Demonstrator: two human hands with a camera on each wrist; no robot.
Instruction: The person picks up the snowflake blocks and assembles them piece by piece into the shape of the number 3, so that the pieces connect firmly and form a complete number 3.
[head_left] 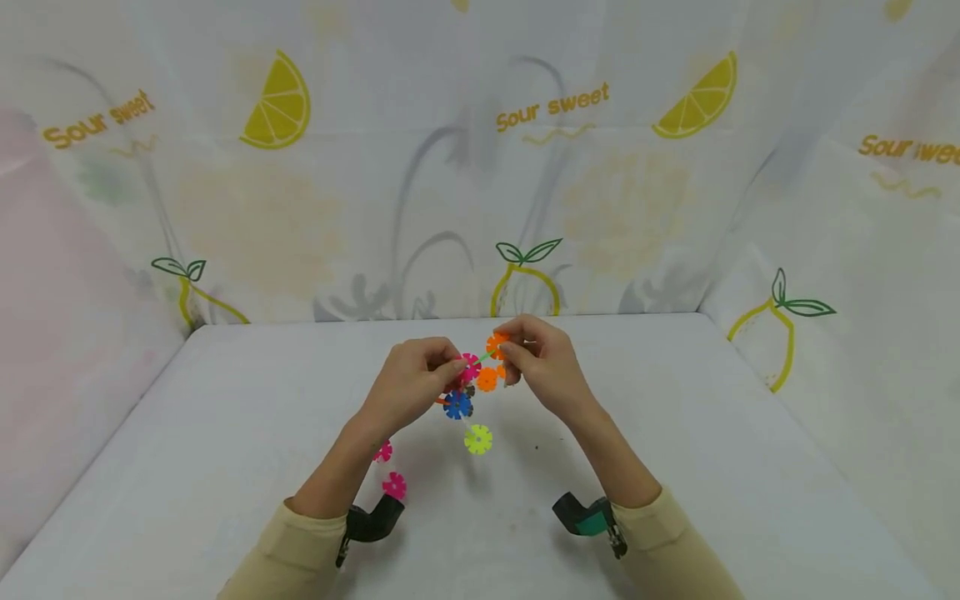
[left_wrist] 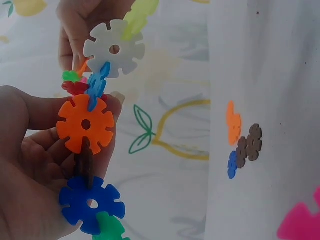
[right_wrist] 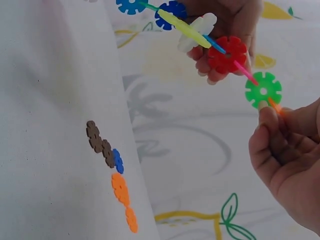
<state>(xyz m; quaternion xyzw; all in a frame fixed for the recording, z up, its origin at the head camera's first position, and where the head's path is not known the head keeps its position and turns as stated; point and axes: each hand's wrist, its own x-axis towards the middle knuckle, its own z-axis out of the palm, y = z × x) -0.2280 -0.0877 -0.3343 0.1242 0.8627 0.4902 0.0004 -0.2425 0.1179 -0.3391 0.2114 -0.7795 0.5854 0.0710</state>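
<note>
My left hand (head_left: pixel 408 379) grips a chain of notched plastic snowflake discs near its red disc (right_wrist: pixel 228 55). At the chain's far end, my right hand (head_left: pixel 547 364) pinches an orange disc (head_left: pixel 495 345), which sits edge-on in a green disc (right_wrist: pixel 263 90). A pink disc (head_left: pixel 471 367) links the red and green ones. Beyond the red disc come a white disc (left_wrist: pixel 114 49) and a yellow disc (head_left: pixel 478 439). Another orange disc (left_wrist: pixel 86 125) and a dark blue disc (left_wrist: pixel 92 205) hang before the left palm. Fingers partly hide the joints.
Loose orange discs (right_wrist: pixel 120 189), brown discs (right_wrist: pixel 93 136) and a blue disc (right_wrist: pixel 118 161) lie on the white table (head_left: pixel 675 433) beyond the hands. Pink discs (head_left: pixel 394 485) show beside the left forearm; whether they join the chain, I cannot tell. A lemon-printed cloth (head_left: pixel 360 192) hangs behind.
</note>
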